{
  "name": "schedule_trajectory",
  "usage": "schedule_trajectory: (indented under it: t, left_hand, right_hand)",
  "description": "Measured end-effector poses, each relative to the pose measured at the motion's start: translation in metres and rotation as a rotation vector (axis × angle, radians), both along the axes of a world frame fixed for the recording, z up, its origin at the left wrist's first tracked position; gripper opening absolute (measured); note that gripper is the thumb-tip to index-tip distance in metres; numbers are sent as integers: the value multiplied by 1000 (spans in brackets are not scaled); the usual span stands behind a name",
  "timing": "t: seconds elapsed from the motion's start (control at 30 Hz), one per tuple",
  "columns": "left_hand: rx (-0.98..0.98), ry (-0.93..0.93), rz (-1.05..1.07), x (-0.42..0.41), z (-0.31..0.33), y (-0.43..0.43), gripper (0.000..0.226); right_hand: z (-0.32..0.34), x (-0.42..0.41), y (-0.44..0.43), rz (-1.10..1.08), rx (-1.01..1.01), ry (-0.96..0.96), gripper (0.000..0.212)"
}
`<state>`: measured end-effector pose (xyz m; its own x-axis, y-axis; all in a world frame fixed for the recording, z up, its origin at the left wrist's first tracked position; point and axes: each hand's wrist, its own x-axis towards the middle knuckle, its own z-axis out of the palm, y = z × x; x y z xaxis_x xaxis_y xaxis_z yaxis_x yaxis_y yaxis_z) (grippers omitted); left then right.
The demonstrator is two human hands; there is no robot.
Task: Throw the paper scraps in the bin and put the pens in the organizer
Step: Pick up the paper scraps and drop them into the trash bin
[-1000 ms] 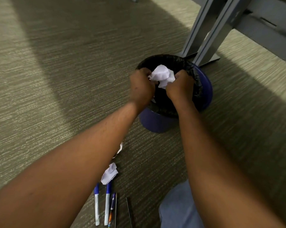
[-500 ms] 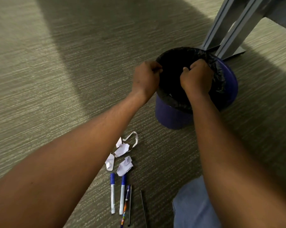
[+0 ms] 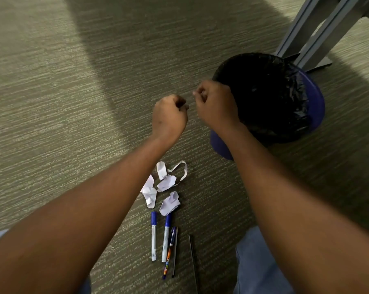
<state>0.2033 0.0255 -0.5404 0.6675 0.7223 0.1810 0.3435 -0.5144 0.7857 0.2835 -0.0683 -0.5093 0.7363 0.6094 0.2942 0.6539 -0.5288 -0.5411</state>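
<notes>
Both hands hang loosely curled above the carpet (image 3: 52, 102), fingers drawn in narrow and holding nothing that can be seen. The left hand (image 3: 168, 117) shows its back to the camera, fingertips tucked toward the palm; the right hand (image 3: 216, 105) sits just beside it, knuckles nearly level, its own fingertips pinched close together and pointing toward the left hand. The two hands are near but apart, a thin strip of carpet showing between them.

Directly behind the right hand's knuckles stands the bin (image 3: 313, 102), a blue tub lined with a black bag (image 3: 270, 96), its rim partly covered by the right wrist. Its inside is too dark to make out. Beyond the bin rise grey metal legs (image 3: 313, 32) of a piece of furniture.

Below the left wrist, on the carpet, lie the paper scraps (image 3: 164, 184): several crumpled white pieces and one curled strip, bunched together between the two forearms. Nearer the person, just past the scraps, lie the pens (image 3: 164, 238) side by side: two white markers with blue caps, a slim patterned pen and a dark thin one touching it. A thin dark stick (image 3: 192, 257), too slender to identify, rests a little apart on the right-hand side. Blue trouser fabric (image 3: 257, 268) shows at the lower edge.
</notes>
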Motion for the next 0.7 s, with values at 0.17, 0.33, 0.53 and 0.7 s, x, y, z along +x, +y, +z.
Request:
schedule_trajectory:
  t: [0.17, 0.33, 0.53, 0.7]
  left_hand:
    - [-54, 197, -39, -30, -42, 20, 18]
    - [-118, 367, -21, -41, -70, 35, 12]
    - [-149, 756, -88, -75, -119, 40, 23]
    - [-126, 1099, -227, -113, -151, 43, 42]
  right_hand:
    - [-41, -21, 12, 147, -327, 67, 14]
    - [-89, -33, 13, 194, -589, 118, 20]
    - [-149, -52, 21, 224, -671, 295, 45]
    - [-188, -69, 21, 362, -891, 419, 77]
